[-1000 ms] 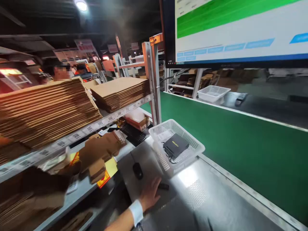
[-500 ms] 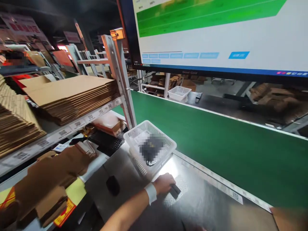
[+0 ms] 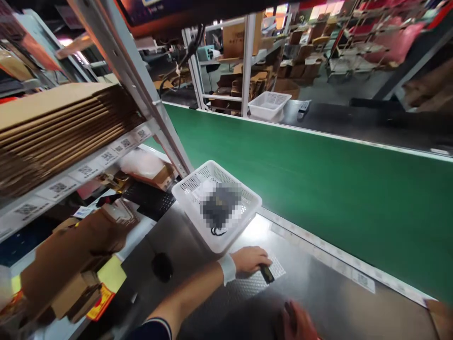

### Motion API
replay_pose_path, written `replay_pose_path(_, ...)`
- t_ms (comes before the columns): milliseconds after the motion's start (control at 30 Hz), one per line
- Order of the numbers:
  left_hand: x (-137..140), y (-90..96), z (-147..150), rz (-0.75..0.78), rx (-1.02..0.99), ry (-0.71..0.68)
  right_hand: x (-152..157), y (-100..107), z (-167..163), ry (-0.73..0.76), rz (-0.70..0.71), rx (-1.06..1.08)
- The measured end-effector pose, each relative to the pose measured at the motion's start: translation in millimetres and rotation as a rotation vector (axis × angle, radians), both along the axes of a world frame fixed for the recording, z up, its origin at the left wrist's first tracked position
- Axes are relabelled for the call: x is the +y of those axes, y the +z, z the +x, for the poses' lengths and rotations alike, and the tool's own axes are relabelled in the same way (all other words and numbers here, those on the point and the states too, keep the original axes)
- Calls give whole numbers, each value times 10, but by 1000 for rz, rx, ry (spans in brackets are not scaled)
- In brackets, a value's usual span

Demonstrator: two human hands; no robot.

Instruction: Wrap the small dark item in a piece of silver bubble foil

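Your left hand lies on the steel table, fingers curled around a small black device that rests on the tabletop just in front of the white basket; a white band circles that wrist; your right hand shows only as a blur at the bottom edge, and whether it grips anything cannot be told; the basket holds a dark item, blurred out, with a cord trailing from it; a black mouse sits left of your forearm; a green belt runs behind the table; flat cartons are stacked on the shelf at left.
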State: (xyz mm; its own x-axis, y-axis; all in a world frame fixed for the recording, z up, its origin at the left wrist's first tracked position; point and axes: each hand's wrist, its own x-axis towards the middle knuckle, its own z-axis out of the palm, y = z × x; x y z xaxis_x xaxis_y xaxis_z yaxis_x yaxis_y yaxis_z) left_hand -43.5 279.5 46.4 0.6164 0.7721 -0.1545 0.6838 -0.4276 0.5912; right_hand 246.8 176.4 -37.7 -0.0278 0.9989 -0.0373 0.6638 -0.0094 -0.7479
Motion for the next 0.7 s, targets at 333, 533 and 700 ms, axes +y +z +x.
replay_pose_path(333, -1245, -293, 317, 145, 148, 411, 729, 492, -941, 312, -131, -298)
replay_pose_path(533, -1348, -394, 316, 75, 124, 343, 692, 357, -878, 326, -70, -297)
replay_pose_path(700, -1210, -276, 197, -96, 52, 336, 677, 479, -932, 323, -160, -299)
